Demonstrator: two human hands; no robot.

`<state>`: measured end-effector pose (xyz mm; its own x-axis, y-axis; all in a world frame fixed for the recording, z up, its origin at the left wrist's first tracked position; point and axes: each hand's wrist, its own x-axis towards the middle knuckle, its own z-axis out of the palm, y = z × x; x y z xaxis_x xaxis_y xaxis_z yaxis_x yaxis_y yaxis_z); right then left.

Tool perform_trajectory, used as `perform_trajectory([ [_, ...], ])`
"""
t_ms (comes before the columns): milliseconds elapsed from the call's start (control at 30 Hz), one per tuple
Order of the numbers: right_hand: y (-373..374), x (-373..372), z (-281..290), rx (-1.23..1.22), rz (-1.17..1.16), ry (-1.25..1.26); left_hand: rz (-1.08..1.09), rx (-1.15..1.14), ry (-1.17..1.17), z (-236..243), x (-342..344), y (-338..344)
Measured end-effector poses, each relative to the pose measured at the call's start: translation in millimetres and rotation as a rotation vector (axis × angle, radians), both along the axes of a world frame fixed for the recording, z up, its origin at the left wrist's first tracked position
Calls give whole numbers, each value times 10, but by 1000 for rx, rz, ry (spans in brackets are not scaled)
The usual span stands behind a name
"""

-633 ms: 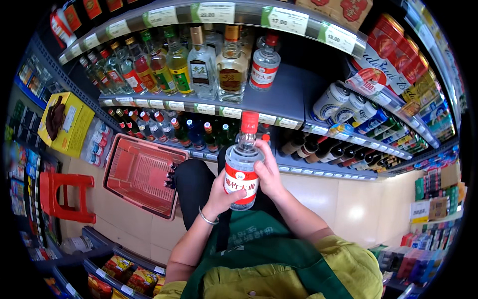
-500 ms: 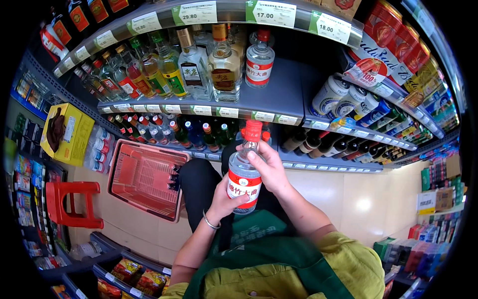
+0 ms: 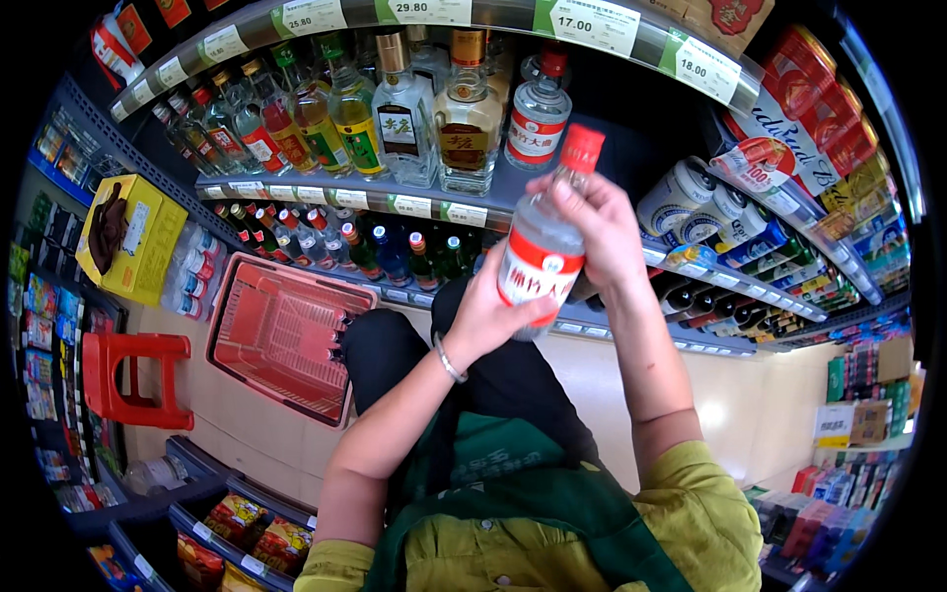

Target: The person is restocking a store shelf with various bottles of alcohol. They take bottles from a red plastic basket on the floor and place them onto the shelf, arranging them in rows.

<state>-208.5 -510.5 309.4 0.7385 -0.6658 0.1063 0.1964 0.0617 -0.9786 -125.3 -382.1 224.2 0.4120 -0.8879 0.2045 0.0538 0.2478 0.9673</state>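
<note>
A clear glass liquor bottle [image 3: 538,247] with a red cap and a red-and-white label is held in both hands, tilted with its cap up and to the right. My right hand [image 3: 604,225] is closed round its neck and shoulder. My left hand [image 3: 498,306] wraps the lower body, the thumb across the label. Just beyond the cap, a similar red-capped bottle [image 3: 536,126] stands on the shelf [image 3: 483,202], at the right end of a row. Left of it are a clear bottle with a gold cap [image 3: 468,118] and several other liquor bottles.
A pink plastic basket [image 3: 219,326] with a few dark-capped bottles sits on the floor left of my knees. Farther left are a red stool [image 3: 138,340] and a yellow carton [image 3: 133,252]. Cans [image 3: 681,197] line the right-hand shelf. Above runs a shelf edge with price tags [image 3: 582,30].
Both hands have lifted the bottle up and to the right, toward the shelf. It now leans to the right instead of standing nearly upright. The view has shifted slightly.
</note>
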Motion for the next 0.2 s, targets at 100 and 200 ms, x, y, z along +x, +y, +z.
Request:
perform_trajectory([
  [100, -250, 144, 26, -220, -152, -131, 257, 43, -342, -64, 67, -168],
  [200, -496, 281, -23, -422, -242, -88, 243, 123, -473, -259, 56, -131],
])
